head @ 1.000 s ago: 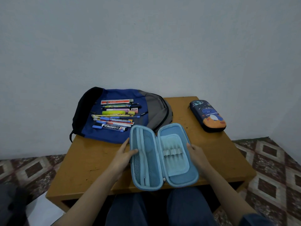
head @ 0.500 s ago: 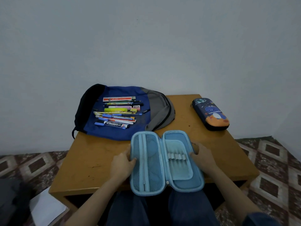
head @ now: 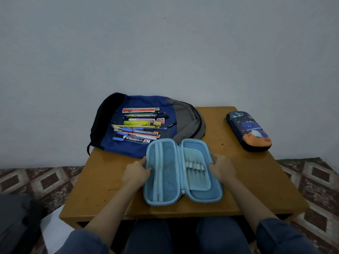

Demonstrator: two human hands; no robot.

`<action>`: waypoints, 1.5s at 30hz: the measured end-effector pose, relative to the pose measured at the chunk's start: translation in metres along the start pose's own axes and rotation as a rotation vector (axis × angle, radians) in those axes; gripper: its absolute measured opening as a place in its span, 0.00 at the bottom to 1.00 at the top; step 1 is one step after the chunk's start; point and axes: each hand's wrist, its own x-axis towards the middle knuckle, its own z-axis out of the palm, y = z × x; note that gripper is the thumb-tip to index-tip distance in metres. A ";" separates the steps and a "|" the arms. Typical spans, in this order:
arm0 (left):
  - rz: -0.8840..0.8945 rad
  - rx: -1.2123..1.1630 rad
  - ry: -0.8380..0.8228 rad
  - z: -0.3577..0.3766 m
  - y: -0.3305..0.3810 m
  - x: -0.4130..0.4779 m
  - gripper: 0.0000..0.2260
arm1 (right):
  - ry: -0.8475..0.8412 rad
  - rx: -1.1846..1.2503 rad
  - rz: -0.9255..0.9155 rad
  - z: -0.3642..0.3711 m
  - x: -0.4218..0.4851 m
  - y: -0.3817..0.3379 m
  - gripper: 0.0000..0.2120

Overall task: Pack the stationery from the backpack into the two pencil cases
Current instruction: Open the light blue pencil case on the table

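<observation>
A light blue pencil case (head: 183,173) lies spread open and empty on the wooden table (head: 102,180), near the front edge. My left hand (head: 136,171) grips its left rim, thumb inside the mesh half. My right hand (head: 222,168) grips its right rim beside the elastic loops. Behind it a blue and grey backpack (head: 183,121) lies flat with several pens, markers, highlighters, erasers and a ruler (head: 140,110) laid on top, among them a whiteboard marker (head: 136,139). A second, dark blue pencil case (head: 249,131) with a cartoon print lies zipped at the table's right back.
A grey wall stands right behind the table. The floor around has patterned tiles (head: 311,173). A dark bundle and a white sheet (head: 51,233) lie on the floor at the left. My knees sit under the table's front edge.
The open case has been lowered flat onto the table, a little nearer the backpack. Both hands stay on its rims.
</observation>
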 end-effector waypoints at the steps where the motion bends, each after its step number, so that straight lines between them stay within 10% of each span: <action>1: -0.002 -0.001 0.007 0.002 0.000 0.002 0.24 | 0.001 -0.006 0.008 0.001 0.003 -0.001 0.24; 45: 0.068 0.104 -0.020 0.005 0.015 0.031 0.14 | 0.056 -0.008 0.111 -0.003 0.017 -0.006 0.24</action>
